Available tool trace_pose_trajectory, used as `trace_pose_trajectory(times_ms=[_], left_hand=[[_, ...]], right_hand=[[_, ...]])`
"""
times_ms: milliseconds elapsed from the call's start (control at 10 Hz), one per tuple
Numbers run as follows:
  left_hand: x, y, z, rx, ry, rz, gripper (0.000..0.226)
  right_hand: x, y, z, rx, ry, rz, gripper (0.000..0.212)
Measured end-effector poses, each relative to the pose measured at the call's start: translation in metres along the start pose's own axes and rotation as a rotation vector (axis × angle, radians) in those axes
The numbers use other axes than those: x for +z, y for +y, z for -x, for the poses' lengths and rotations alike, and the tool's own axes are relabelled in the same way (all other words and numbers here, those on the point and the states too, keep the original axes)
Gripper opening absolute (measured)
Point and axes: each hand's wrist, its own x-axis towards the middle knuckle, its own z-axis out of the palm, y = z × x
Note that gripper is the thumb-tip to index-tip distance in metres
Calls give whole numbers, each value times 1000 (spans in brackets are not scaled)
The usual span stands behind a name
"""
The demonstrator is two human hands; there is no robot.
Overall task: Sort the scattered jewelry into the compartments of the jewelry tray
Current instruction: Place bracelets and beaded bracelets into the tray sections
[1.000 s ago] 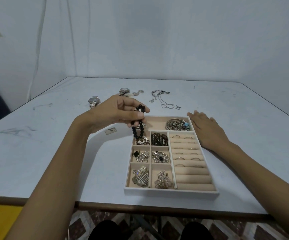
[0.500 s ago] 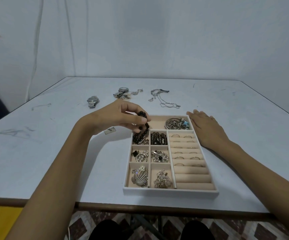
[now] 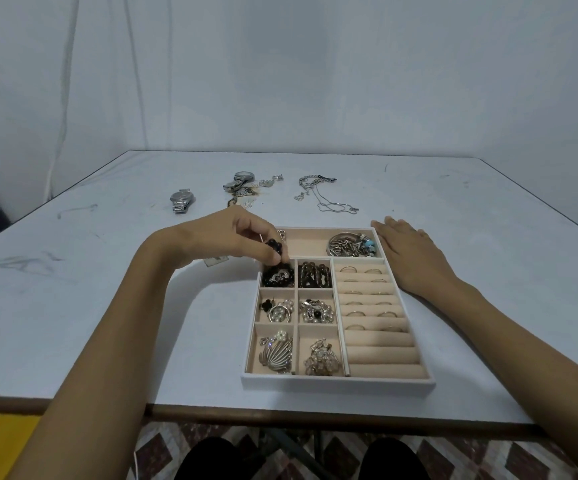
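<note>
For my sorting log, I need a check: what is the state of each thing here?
jewelry tray: most compartments filled.
left hand: pinches the black bead bracelet.
black bead bracelet: mostly piled in a small compartment.
right hand: flat on the table beside the jewelry tray.
watch: on the table, unsorted.
silver chains: on the table, unsorted.
</note>
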Motion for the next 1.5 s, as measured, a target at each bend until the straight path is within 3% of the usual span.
trace_pose_trajectory(times_ms=[100,400,700,1100,1400,1500], left_hand=[[1,2,-1,-16,-24,-33,14],[1,6,1,-1,31,-38,26],[1,7,4,75,19,-19,20],[1,0,-2,46,28,-136,18],[0,-2,-1,70,50,-47,16],[-4,-6,-4,58,202,-24,13]], right_hand=[[0,0,0,0,-1,4,47],[1,1,-1,-8,5,8,47],[0,1,0,-11,9,13,47],[1,1,-1,-7,13,2,47],[3,3,-3,-14,14,9,47],[3,3,-3,-20,14,0,47]])
